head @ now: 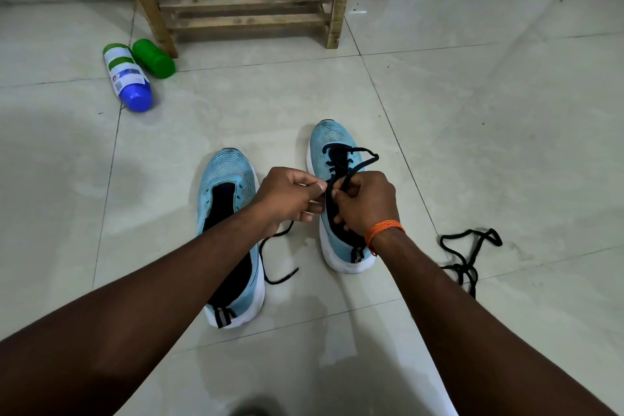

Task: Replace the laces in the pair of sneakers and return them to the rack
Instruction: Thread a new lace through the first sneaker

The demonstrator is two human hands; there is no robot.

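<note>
Both forearms reach in from 6 o'clock. Left hand (pixel 287 194) and right hand (pixel 366 203) meet over the part-laced sneaker (pixel 326 142) at centre, fingers curled, pinching its black lace (pixel 358 162). Just beside it at 9 o'clock stands the unlaced sneaker (pixel 229 172). A spare lace (pixel 466 257) lies loose on the floor (pixel 506 111) at 3 o'clock. At 12 o'clock stands the wooden rack (pixel 243 3); a blue-capped bottle (pixel 126 76) and a green bottle (pixel 153 57) lie at 10 o'clock.

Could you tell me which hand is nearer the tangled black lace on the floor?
Right: right hand sits up-left of the tangled black lace; left hand lies farther left.
</note>
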